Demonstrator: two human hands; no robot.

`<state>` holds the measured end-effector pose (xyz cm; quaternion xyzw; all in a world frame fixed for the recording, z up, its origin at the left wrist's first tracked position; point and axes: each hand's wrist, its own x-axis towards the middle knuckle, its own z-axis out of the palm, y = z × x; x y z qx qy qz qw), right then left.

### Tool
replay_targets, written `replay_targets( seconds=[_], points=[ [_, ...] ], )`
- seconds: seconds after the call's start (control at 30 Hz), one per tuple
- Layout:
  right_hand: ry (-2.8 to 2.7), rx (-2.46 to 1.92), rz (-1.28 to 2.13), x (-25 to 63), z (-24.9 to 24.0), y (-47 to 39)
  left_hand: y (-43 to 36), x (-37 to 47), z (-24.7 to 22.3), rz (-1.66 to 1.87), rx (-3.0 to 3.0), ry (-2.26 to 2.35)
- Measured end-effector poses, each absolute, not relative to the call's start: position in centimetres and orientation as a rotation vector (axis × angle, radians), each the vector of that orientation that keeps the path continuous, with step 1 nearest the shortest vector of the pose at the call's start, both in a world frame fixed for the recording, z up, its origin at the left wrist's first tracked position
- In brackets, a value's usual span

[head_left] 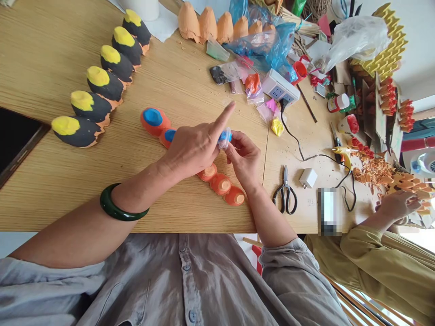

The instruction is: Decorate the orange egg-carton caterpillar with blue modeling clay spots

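Note:
A row of orange-coated egg-carton cups [223, 184] lies slantwise on the table under my hands. Blue clay [152, 117] covers the tops of the cups at the far left end; those at the near right end show bare tan tops. My right hand [245, 156] pinches a small clear plastic bag of blue clay [224, 137] above the row. Against that bag is my left hand [195, 146], its index finger stretched out and the other fingers curled under, so their grip is hidden. It also covers the middle cups.
Black cups with yellow tops [98, 76] stand in a row at left, beside a dark tablet [18, 142]. Bare cups [207, 23], clay packets [253, 83], a power strip [280, 86] and scissors [286, 192] lie beyond and right. A co-worker's hand [399, 203] is far right.

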<state>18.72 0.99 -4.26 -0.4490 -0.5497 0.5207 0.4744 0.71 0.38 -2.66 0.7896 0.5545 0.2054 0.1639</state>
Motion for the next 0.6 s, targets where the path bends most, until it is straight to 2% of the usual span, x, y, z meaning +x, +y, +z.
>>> replay_targets(
  seconds=[0.1, 0.27, 0.6],
  points=[
    [-1.304, -1.154, 1.294, 18.7, -4.1, 1.0, 0.2, 1.0, -2.9, 0.606, 2.239, 1.544],
    [-1.196, -1.050, 1.541, 19.0, -4.1, 1.7, 0.5, 0.5, -3.2, 0.766, 2.112, 1.531],
    [-1.165, -0.923, 1.655, 19.8, -4.2, 2.1, 1.1, -0.5, -2.8, 0.718, 2.085, 1.636]
  ],
)
